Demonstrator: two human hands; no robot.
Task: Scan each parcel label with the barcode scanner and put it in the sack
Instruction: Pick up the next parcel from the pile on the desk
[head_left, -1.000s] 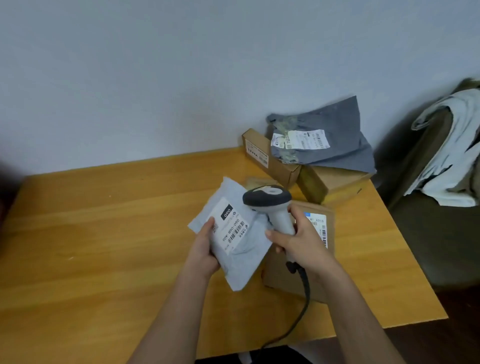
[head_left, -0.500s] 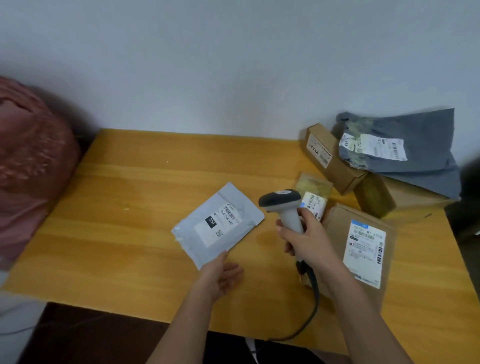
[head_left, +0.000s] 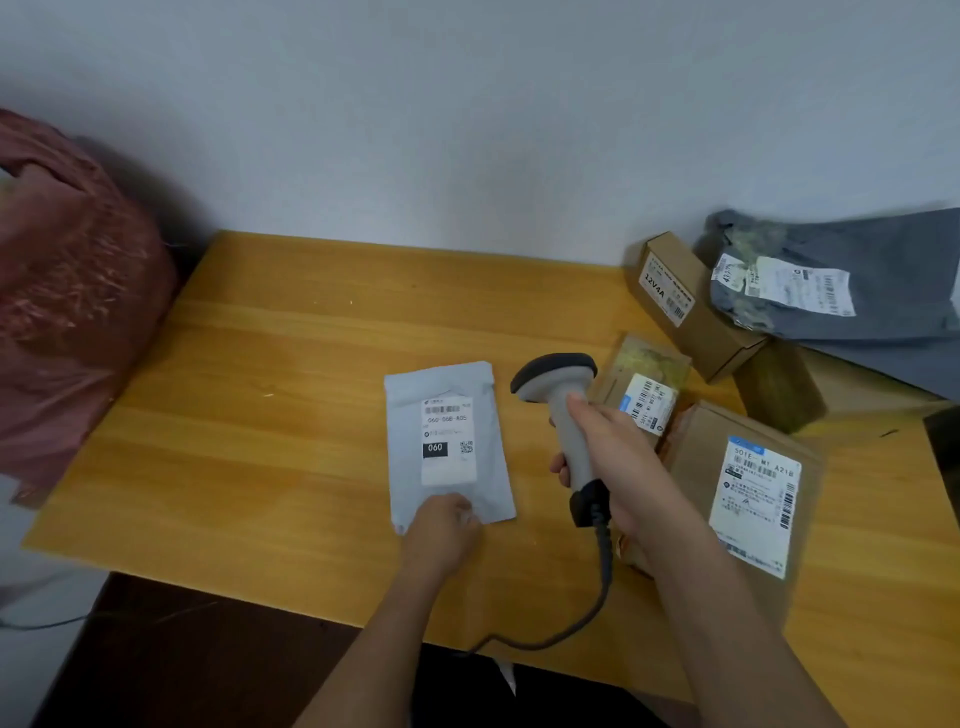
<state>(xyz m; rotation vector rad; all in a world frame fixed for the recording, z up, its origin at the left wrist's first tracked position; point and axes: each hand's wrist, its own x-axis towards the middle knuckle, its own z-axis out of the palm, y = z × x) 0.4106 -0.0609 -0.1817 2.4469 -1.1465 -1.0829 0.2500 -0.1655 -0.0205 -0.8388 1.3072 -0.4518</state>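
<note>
Right hand (head_left: 618, 457) gripping scanner (head_left: 563, 410), head leftward

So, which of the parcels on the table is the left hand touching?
The white flat mailer marked 060, lying alone left of the scanner. The left hand grips its near edge; the brown boxes and grey bag lie untouched at right.

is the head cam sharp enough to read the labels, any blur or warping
Head view: soft, even light, no glare; the white mailer label reads "060", the small box "12V4A"; the grey mailer and red sack near the edges are smeared; wide-angle warping bends the table edges.
</note>
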